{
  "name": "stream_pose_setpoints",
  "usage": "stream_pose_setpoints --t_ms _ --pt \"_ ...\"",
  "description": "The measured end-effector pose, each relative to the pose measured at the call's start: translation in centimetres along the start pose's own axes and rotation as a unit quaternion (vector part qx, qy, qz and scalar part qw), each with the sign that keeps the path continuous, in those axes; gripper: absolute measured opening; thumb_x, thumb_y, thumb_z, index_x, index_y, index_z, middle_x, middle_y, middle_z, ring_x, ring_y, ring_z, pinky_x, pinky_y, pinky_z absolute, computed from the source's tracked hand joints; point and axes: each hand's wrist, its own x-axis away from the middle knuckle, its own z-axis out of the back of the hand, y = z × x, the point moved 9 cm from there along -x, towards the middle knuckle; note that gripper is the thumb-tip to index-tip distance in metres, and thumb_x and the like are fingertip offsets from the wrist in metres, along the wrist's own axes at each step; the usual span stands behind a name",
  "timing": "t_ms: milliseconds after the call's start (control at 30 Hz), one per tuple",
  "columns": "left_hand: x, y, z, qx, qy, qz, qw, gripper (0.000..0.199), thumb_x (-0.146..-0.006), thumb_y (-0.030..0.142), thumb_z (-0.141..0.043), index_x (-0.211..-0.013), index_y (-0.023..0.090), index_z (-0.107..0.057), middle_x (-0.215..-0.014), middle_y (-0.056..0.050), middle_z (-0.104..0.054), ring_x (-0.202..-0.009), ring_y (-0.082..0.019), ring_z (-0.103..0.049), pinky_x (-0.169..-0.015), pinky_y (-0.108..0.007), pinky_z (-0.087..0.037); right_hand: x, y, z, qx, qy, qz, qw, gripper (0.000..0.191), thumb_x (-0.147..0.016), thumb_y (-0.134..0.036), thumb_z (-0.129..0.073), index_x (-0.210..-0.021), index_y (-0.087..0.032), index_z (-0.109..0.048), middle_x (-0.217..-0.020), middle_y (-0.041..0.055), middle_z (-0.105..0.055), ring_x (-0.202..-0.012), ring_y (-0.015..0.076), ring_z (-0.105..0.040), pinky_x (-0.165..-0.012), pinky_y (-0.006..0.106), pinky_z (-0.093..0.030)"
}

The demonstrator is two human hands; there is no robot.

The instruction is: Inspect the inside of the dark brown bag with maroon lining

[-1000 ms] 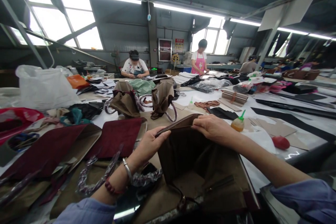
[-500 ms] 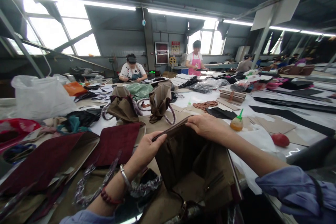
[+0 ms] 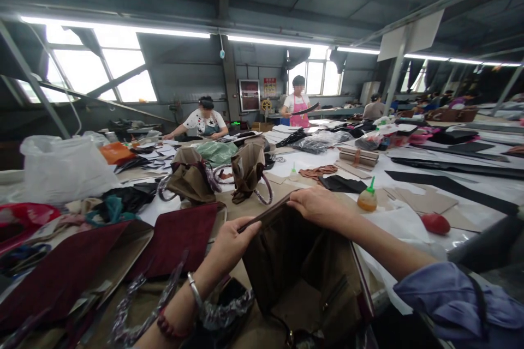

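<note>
A handbag (image 3: pixel 303 278) with a brown lining gapes toward me, its inside and a zipped pocket showing. My left hand (image 3: pixel 232 245) pinches the left end of its far top edge, thumb on the inner side. Farther along the same edge, my right hand (image 3: pixel 313 204) grips with fingers closed over the rim. A plastic-wrapped handle (image 3: pixel 227 308) lies beside the bag under my left wrist. Left of that are maroon bag pieces (image 3: pixel 180 234) with tan linings and another wrapped handle (image 3: pixel 137 305).
Two part-made brown bags (image 3: pixel 192 177) stand beyond my hands. To the right are a glue bottle (image 3: pixel 367 199) with a green nozzle and a red object (image 3: pixel 435 223). A white plastic bag (image 3: pixel 65 169) sits left. Two co-workers (image 3: pixel 204 120) work across the table.
My view has tilted up slightly. Both hands keep their hold on the bag's edge. One co-worker has stretched an arm sideways; the one in a pink apron has raised a dark strip.
</note>
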Motion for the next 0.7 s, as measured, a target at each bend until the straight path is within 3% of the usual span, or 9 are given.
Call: stream_pose_setpoints --t_ms 333,700 --pt "-0.1 -1.1 -1.0 0.132 -0.040 0.094 0.986 0.039 -0.063 0.037 -0.064 -0.091 0.010 -0.064 -0.065 -0.003 -0.064 -0.060 -0.014 -0.057 -0.055 -0.021 -0.042 0.2 0.2 -0.1 0.004 -0.002 0.008 1.000 0.028 -0.084 -0.035 -0.037 -0.087 -0.024 -0.062 -0.085 0.0043 -0.065 -0.081 0.0201 -0.058 -0.066 0.026 -0.039" --pt "-0.5 -1.7 -0.9 0.158 -0.049 0.100 0.981 0.035 -0.060 0.036 -0.067 -0.086 0.012 -0.066 -0.066 -0.003 -0.065 -0.056 -0.011 -0.055 -0.052 -0.018 -0.039 0.0 0.0 0.1 0.022 -0.009 -0.004 1.000 0.031 -0.083 -0.037 -0.035 -0.085 -0.023 -0.062 -0.083 0.0058 -0.065 -0.080 0.0221 -0.059 -0.067 0.030 -0.041"
